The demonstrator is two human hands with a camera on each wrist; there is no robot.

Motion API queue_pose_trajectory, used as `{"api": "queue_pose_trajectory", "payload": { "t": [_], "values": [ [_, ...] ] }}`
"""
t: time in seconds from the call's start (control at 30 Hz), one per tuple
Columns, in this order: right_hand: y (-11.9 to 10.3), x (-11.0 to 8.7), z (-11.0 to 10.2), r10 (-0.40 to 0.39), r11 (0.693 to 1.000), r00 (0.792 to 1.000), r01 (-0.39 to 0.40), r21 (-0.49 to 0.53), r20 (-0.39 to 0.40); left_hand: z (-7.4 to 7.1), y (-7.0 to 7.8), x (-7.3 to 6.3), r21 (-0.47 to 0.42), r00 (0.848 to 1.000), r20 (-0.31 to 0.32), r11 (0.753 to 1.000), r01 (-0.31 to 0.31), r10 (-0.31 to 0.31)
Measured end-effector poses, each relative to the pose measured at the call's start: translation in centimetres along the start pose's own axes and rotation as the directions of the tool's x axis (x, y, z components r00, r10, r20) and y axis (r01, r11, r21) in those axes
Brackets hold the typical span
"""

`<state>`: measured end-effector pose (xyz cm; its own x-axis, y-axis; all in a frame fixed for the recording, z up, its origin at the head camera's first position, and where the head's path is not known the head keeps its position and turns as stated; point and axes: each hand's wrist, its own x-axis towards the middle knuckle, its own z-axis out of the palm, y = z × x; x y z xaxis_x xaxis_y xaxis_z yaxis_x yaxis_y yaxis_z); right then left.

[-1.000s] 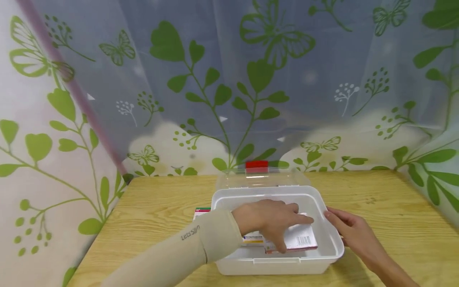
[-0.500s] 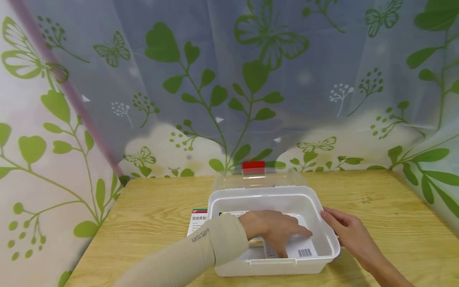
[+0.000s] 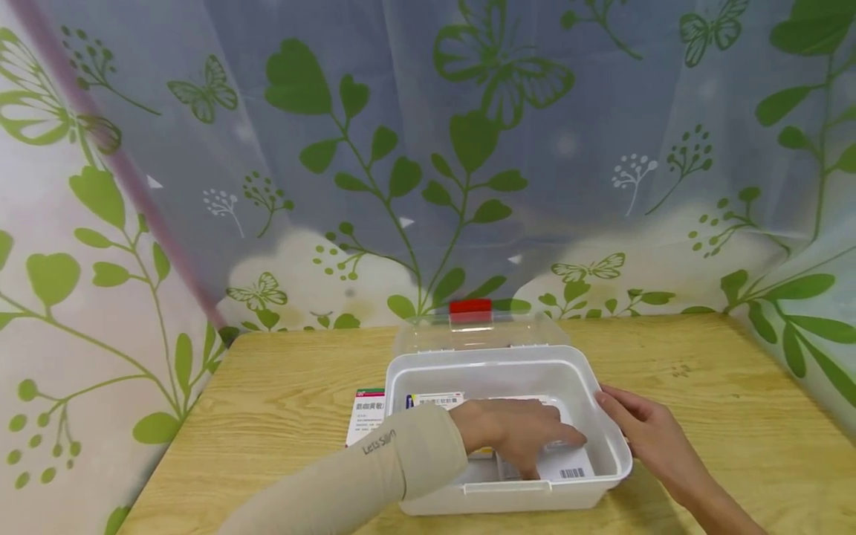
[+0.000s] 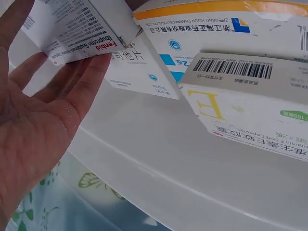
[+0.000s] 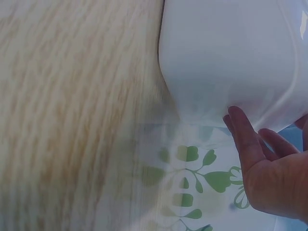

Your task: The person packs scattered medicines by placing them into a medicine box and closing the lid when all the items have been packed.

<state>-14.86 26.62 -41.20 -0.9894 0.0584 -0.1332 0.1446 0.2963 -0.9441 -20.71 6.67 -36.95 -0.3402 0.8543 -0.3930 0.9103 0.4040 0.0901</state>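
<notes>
In the head view my left hand (image 3: 518, 431) reaches into a white plastic storage box (image 3: 508, 499). Between its thumb and fingers it holds a white Fenbid ibuprofen medicine box (image 4: 82, 36), whose barcode end shows at the storage box's front right. Beside it in the left wrist view lie a Vitamin E soft capsule box (image 4: 255, 101), a carton with an orange band (image 4: 216, 33) and another white carton (image 4: 139, 72) partly hidden behind the ibuprofen box. My right hand (image 3: 658, 438) grips the storage box's right rim, thumb on top and fingers against the outer wall.
Behind the storage box its clear lid (image 3: 428, 336) with a red latch (image 3: 470, 310) is folded back. A white medicine box with a green and red band (image 3: 366, 416) lies left of it on the wooden table (image 3: 287, 379). A patterned curtain hangs behind.
My left hand has lowered the ibuprofen box towards the storage box's front right, and its barcode end sits nearer the front wall. The right hand keeps its grip. The head view has shifted slightly.
</notes>
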Motion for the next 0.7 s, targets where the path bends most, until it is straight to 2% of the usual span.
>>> {"api": "queue_pose_trajectory", "payload": {
  "t": [0.13,0.3,0.47,0.7],
  "values": [
    [0.0,-0.08,0.01,-0.01,1.0,1.0,0.01,-0.002,-0.004,0.15,0.25,0.05,0.008,0.999,-0.013,0.999,0.041,-0.041],
    [-0.04,-0.02,0.15,0.002,0.999,1.0,-0.002,0.034,0.004,0.29,0.42,0.16,0.046,0.998,-0.012,0.997,0.063,-0.063],
    [-0.08,0.03,0.17,0.015,0.999,1.0,-0.015,0.039,0.003,0.4,0.33,0.29,0.074,0.999,-0.028,0.996,0.043,-0.041],
    [-0.01,0.15,0.2,-0.014,0.999,1.0,0.012,-0.049,-0.021,0.61,0.32,0.0,0.073,0.999,-0.025,0.997,0.039,-0.037]
  ]
}}
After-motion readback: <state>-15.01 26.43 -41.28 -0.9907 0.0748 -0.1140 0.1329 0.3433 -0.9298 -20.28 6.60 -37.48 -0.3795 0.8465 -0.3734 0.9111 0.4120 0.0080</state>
